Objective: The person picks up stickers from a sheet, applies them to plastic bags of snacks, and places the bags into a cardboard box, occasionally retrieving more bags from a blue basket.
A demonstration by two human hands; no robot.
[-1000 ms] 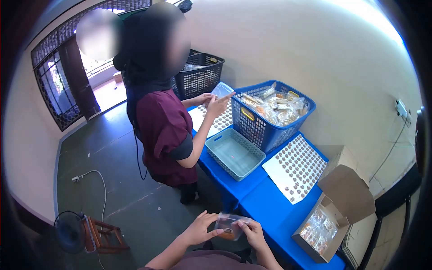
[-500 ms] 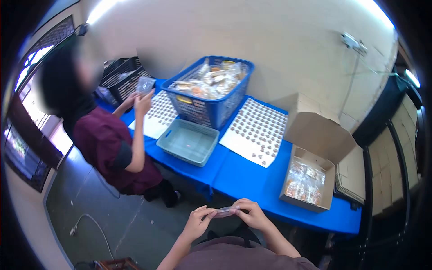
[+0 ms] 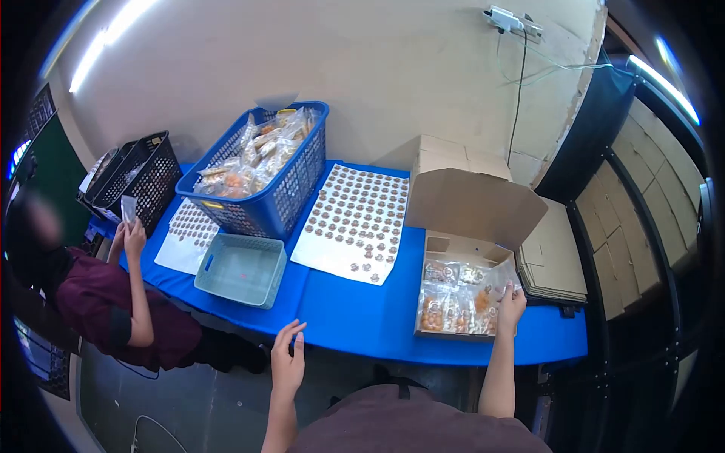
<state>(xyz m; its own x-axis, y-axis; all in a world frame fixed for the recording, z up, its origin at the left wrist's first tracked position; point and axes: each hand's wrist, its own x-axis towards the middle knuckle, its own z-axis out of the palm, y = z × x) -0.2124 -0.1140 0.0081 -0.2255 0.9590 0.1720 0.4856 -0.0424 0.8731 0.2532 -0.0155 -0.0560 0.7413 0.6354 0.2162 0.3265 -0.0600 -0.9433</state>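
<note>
At the right end of the table, my right hand [image 3: 511, 308] is closed on the edge of a clear plastic packet [image 3: 495, 282]. The packet hangs upright over an open cardboard box [image 3: 442, 243]. Inside that box lie several clear packets [image 3: 445, 303] with orange and pale food pieces, each bearing a small label. My left hand [image 3: 288, 364] is held near the table's front edge, fingers stretched and apart, with nothing in it. A white sheet [image 3: 311, 258] covered with rows of small round brown stickers lies beyond my left hand.
A blue basket [image 3: 249, 215] full of filled packets stands behind a grey-green tray [image 3: 240, 300] on the blue tablecloth [image 3: 362, 325]. Flattened cardboard [image 3: 559, 264] is stacked right of the box. At left, a co-worker [image 3: 98, 294] holds a clear packet near dark crates [image 3: 157, 181].
My hands have parted. The right has carried the packet to the box at right; the left has let go and moved left. The view has turned right.
</note>
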